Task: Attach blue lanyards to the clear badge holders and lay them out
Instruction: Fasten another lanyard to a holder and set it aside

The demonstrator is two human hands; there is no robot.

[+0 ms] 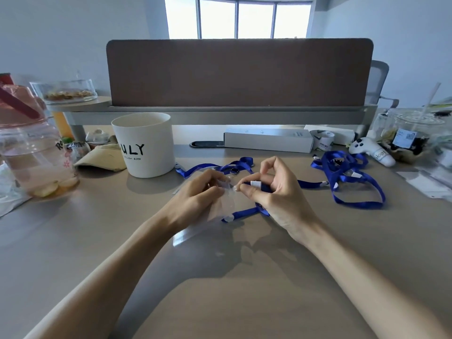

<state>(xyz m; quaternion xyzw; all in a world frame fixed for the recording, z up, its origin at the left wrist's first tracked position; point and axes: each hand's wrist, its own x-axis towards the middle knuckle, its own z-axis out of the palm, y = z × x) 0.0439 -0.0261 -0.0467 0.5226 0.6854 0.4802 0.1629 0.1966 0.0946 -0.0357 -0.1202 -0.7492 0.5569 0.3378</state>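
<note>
Pinching badge holder (226, 205) in left hand (195, 195), lanyard clip (255, 184) in right hand (276, 195) (spare lanyards (342, 172) at 2 o'clock); next, likely hooking clip onto holder.

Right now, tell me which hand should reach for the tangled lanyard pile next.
Probably the right hand: the lanyard pile lies just to its right, while the left hand, farther away, holds the clear badge holder. It pinches a lanyard clip though.

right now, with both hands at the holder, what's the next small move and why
Probably ease the white clip into the top edge of the clear badge holder and close it. The right hand pinches the clip almost against the holder, which the left hand grips; they look not yet joined.
</note>
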